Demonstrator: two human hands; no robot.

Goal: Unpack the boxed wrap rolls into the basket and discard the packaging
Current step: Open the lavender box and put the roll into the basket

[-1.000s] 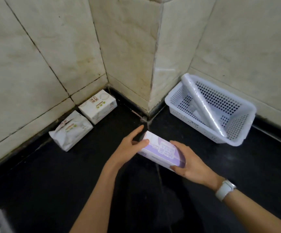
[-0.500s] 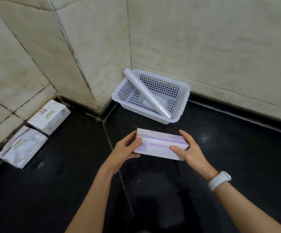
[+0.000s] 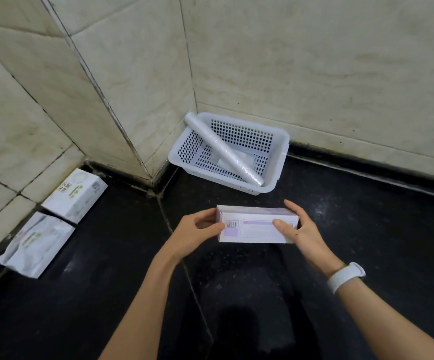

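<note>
Gripping the purple box (image 3: 256,226) at its ends, left hand (image 3: 193,236) and right hand (image 3: 300,231) hold it near the basket (image 3: 279,162).

Boxed wrap roll (image 3: 257,226): long white carton with lilac panels, barcode at its left end. Closed, held level above the black floor, long side facing the camera, gripped at both ends.

Basket (image 3: 279,162): white perforated plastic, rectangular, sits on the floor in the wall corner, beyond the carton and apart from it.

Unboxed wrap roll (image 3: 223,149): clear film on a tube, lies diagonally in the basket, upper end propped on the far-left rim, lower end down at the near-right corner. Something pale lies under it; unclear what.
</note>
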